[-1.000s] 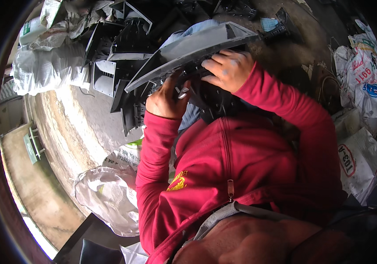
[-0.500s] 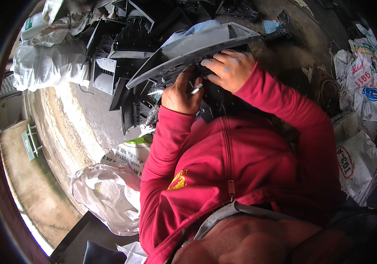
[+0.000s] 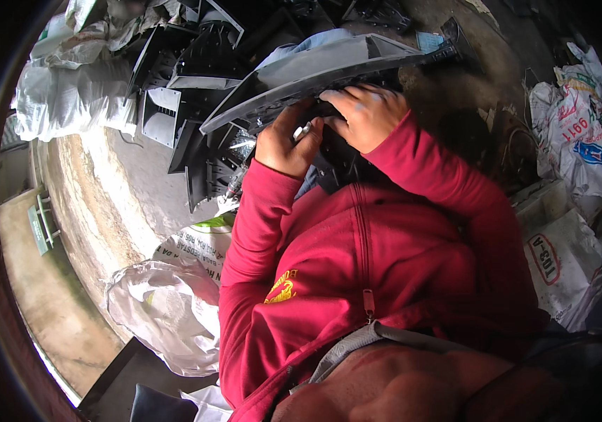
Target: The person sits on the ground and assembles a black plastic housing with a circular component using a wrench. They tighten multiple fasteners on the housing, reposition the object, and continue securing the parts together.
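Note:
A large black plastic casing [image 3: 255, 114] with a dusty grey face lies tilted across my lap, its long near edge toward me. My right hand [image 3: 368, 116] is bent over this near edge, fingers curled round it and tips hidden inside. Beside it, my left hand [image 3: 285, 143] is closed, with a short white stick like a cigarette [image 3: 302, 131] between its fingers. Its index finger reaches under the casing's edge, where the tip is hidden. Thumb and fingers of both hands come close together at the dark inner side.
Several black plastic casings [image 3: 206, 67] are heaped beyond and to the left. A power-tool-like object [image 3: 234, 184] lies left of my left forearm. White sacks stand at left [image 3: 76, 98], right [image 3: 575, 133] and near left [image 3: 171, 316]. A blue paper [image 3: 429, 42] lies at the far side.
My left hand has turned slightly and moved up and left, nearer the casing's edge; the white stick now points more toward the right hand. The casing has tipped a little. The right hand keeps its hold.

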`<state>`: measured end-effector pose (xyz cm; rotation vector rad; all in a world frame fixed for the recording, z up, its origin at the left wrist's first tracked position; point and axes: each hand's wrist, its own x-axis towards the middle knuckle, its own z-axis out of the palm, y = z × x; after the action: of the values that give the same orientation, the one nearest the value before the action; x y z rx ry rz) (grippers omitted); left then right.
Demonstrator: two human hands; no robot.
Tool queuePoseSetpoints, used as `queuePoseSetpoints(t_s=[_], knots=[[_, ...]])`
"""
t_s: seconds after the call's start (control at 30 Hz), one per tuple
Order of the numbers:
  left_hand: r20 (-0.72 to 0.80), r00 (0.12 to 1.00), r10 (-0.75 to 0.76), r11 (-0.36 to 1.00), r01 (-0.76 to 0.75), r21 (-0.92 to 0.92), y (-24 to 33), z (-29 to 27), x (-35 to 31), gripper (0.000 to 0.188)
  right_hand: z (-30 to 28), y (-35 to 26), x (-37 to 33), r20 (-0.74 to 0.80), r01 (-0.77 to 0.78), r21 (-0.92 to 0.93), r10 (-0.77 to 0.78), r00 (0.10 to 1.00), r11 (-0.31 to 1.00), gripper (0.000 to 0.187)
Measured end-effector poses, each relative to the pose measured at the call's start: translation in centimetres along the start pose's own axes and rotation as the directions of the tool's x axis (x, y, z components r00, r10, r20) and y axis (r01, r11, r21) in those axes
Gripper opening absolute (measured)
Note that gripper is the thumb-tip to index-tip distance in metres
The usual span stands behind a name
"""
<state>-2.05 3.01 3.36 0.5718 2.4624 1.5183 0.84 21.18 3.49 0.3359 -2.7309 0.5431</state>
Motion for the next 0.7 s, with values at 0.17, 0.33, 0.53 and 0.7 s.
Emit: queuePoseSetpoints(t_s=[0.17,0.33,0.53,0.7], knots=[[0.07,0.992,-0.109,0.954,0.124,-0.273,0.3,-0.2,-0.5,0.04,0.4,0.2,0.0,-0.029,0.032,-0.001,-0.032,0.999,0.999,0.034],[0.089,0.993,-0.073,0.904,0.103,-0.414,-0.5,0.3,-0.9,0.044,0.2,0.3,0.0,-0.02,0.047,-0.01,-0.047,0.999,0.999,0.041],[0.096,0.995,-0.037,0.934,0.069,-0.35,-0.8,0.4,-1.1,0.048,0.0,0.5,0.2,-0.029,0.111,0.027,-0.11,0.994,0.993,0.038],[0.051,0.997,0.062,0.962,-0.046,-0.27,-0.7,0.7,-0.9,0.049,0.1,0.9,0.5,-0.027,0.158,0.01,-0.158,0.987,0.987,0.037]])
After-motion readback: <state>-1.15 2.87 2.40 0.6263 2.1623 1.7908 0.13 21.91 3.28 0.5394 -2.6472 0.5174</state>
